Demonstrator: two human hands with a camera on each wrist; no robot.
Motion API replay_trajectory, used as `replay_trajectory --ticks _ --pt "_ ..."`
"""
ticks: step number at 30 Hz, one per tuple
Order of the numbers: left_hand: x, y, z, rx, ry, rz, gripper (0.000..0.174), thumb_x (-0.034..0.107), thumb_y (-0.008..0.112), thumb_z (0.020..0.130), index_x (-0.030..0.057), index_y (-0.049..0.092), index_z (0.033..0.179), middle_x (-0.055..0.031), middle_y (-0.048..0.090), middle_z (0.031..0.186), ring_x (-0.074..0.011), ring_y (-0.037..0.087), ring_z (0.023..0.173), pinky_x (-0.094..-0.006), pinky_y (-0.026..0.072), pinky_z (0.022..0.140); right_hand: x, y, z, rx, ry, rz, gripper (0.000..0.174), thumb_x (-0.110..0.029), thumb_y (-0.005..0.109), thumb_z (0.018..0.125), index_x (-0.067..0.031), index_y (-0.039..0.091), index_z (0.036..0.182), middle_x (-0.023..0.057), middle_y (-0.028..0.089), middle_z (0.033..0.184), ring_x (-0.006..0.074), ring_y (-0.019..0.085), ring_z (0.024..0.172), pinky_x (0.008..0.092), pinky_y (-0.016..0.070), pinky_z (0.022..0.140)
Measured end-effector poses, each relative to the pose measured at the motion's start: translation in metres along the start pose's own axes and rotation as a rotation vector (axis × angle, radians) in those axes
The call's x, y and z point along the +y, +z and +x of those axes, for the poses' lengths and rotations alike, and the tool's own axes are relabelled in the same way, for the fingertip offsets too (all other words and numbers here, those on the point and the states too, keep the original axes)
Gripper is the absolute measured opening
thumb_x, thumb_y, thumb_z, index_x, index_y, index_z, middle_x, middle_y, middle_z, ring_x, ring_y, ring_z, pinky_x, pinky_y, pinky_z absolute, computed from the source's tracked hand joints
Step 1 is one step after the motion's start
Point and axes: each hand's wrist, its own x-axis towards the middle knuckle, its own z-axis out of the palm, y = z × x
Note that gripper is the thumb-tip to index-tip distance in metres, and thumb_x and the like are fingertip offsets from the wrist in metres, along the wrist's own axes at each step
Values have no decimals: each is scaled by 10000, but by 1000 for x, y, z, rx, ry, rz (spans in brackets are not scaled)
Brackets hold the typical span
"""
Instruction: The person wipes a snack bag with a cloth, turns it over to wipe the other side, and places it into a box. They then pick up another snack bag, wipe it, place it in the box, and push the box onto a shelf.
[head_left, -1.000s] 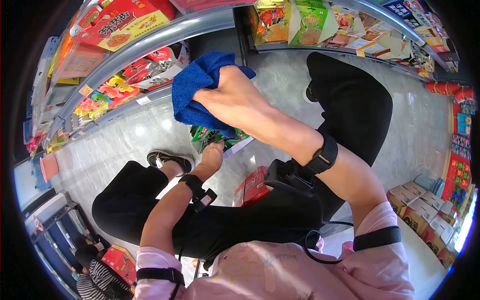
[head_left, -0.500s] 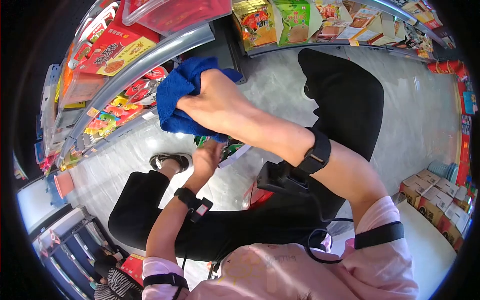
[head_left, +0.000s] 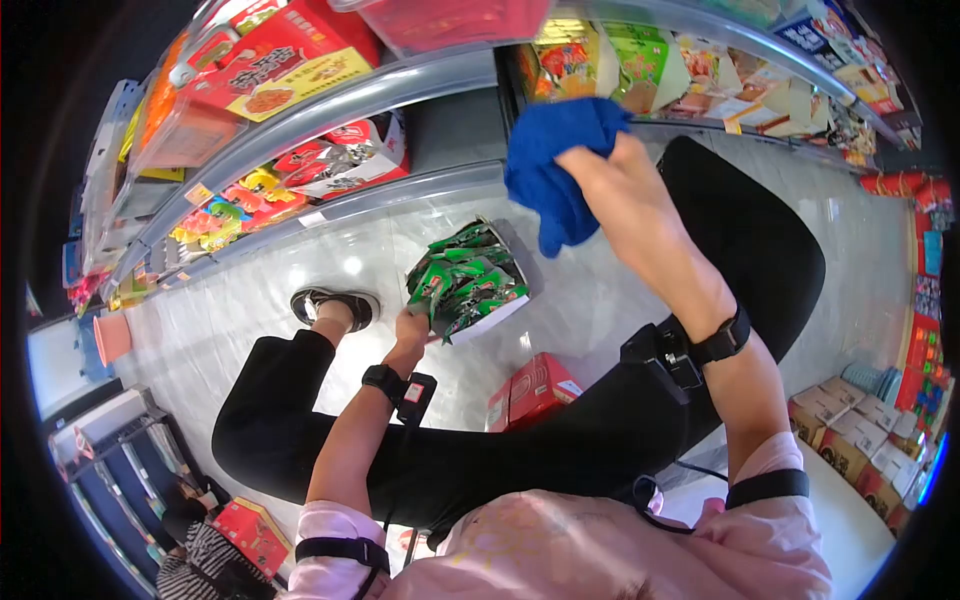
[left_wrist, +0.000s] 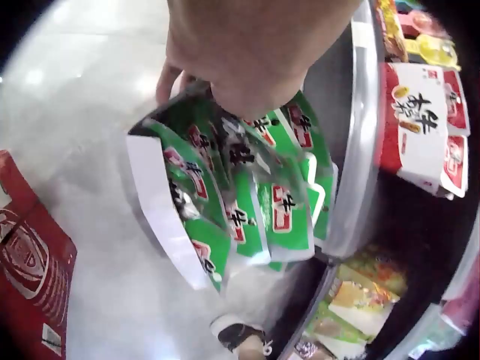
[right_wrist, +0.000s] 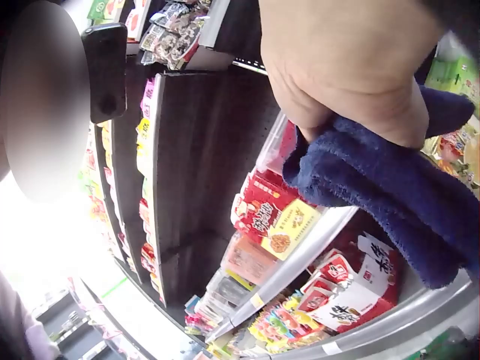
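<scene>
In the head view, a blue cloth (head_left: 555, 165) hangs bunched from my right hand (head_left: 632, 200), raised in front of the shelf. The right wrist view shows the fingers gripping the cloth (right_wrist: 375, 176), with folds drooping below. Low over the floor, my left hand (head_left: 410, 328) holds the near left corner of an open white-sided box (head_left: 497, 318). Green snack packets (head_left: 465, 275) fill the box. The left wrist view has the hand (left_wrist: 247, 67) over the box's end, its fingertips hidden behind the packets.
A shelf edge (head_left: 430, 185) runs just beyond the box, with a red-and-white packet box (head_left: 355, 170) on the lower shelf. Between the legs sits a red carton (head_left: 535, 390). A shoe (head_left: 340, 308) stands left of the box. Cardboard boxes (head_left: 850, 420) are stacked at right.
My right hand has swung right with the cloth, away from above the box, uncovering the green packets. My left hand stays at the box's corner.
</scene>
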Motion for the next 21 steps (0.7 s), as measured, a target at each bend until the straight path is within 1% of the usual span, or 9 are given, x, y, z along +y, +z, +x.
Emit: replay_trajectory --ticks 1,3,6,9,12,15,16,20,21 --pt "-3 -2 3 2 5 -15 290 143 496 757 4 451 1008 -105 508 845 -225 544 736 -394 514 624 5 2 1 9 46 21 102 -111 516 717 -26 568 696 -16 508 573 67 441 457 239 351 416" --pt "-10 -5 7 -130 -34 -49 246 151 425 811 30 464 1022 -82 530 812 -207 562 698 -419 539 566 12 7 3 76 72 -52 96 -88 499 725 -28 572 737 1 527 601 74 459 461 234 370 421" --pt "-3 -6 0 -218 -22 -73 277 67 405 796 29 446 1067 -124 537 918 -240 575 759 -408 541 541 29 -1 11 -80 172 -74 108 -74 479 752 -9 563 775 43 559 639 112 528 521 241 408 441" --pt "-5 -5 6 -258 19 -54 327 -12 383 771 12 420 1095 -159 535 951 -267 585 759 -399 544 513 35 -1 17 -36 223 -138 109 -73 483 754 -5 563 783 51 567 658 115 545 551 243 429 449" --pt "1 -9 7 -305 89 -99 381 -74 383 733 -18 395 1110 -182 539 934 -290 593 722 -399 546 500 48 -5 24 91 180 -57 106 -75 489 735 -25 577 769 25 554 637 99 517 502 235 407 427" --pt "23 -9 -6 -367 127 -103 416 -112 390 699 -46 389 1110 -190 546 908 -305 595 697 -399 548 490 40 -12 28 151 156 47 116 -92 499 736 -22 582 779 34 571 667 110 537 529 245 422 458" --pt "29 -9 -10 -383 128 -67 427 -125 392 685 -57 391 1107 -189 550 899 -311 594 693 -396 548 485 34 -13 25 128 137 56 124 -109 506 736 -20 585 773 40 578 678 120 556 565 249 437 506" --pt "37 2 -32 -282 194 56 423 -144 373 668 -69 421 1082 -190 548 908 -321 591 701 -392 548 482 47 -24 28 71 66 58 122 -109 502 738 -23 585 761 37 583 688 113 556 574 247 440 516" --pt "38 3 -36 -284 196 60 423 -144 373 668 -69 421 1082 -190 548 908 -321 591 701 -392 548 482 53 -28 29 71 110 -67 142 -132 505 738 -12 580 747 51 582 676 125 557 570 256 441 516"
